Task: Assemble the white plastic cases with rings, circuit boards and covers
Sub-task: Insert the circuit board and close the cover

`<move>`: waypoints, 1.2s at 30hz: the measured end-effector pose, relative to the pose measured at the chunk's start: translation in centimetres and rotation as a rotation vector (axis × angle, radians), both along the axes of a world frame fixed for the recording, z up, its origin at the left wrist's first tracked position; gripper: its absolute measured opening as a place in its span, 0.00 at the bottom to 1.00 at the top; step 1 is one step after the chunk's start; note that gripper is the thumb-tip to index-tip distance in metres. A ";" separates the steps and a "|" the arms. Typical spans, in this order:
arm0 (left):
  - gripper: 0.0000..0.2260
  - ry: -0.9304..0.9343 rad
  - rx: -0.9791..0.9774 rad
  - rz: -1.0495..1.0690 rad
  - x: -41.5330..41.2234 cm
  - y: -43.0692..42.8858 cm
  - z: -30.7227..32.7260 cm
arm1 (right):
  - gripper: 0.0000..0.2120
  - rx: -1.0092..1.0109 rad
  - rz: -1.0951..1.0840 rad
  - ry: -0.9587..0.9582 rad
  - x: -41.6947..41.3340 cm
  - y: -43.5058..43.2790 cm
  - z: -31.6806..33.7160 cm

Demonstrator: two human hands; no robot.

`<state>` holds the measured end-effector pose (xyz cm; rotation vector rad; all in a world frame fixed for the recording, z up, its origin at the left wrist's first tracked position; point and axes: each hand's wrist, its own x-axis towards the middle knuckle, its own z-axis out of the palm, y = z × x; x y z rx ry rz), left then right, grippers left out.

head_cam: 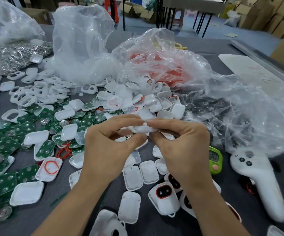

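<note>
My left hand [110, 147] and my right hand [180, 150] meet above the middle of the table and together pinch one white plastic case [142, 128] between thumbs and fingertips. Most of the case is hidden by my fingers. Green circuit boards [3, 145] lie heaped at the left. A white case half with a red ring [50, 168] sits left of my left wrist. Closed white cases [132, 178] and a case with a red-ringed window [164, 196] lie below my hands. Loose white covers [37, 94] are scattered further back.
Clear plastic bags [81, 43] stand behind the pile; one [154, 65] shows red contents. A bag of metal parts [18, 53] is far left. A green timer [214, 160] and a white hand controller [257, 181] lie at the right on the grey table [180, 223].
</note>
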<state>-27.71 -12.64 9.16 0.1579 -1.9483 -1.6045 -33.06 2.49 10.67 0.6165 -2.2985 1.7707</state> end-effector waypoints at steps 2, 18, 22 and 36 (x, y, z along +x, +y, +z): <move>0.13 0.012 0.042 -0.028 -0.1 0.0 0.0 | 0.14 -0.014 0.005 -0.013 0.1 0.0 0.1; 0.06 -0.090 0.496 -0.264 -0.2 0.7 -0.4 | 0.10 -0.231 0.155 -0.230 -0.3 -0.6 -1.2; 0.06 -0.089 0.476 -0.252 -0.1 0.6 -0.3 | 0.10 -0.205 0.150 -0.254 -0.2 -0.4 -1.2; 0.15 -0.100 0.337 -0.113 -0.5 -0.3 0.3 | 0.14 -0.324 0.231 -0.398 -0.8 -0.8 -0.9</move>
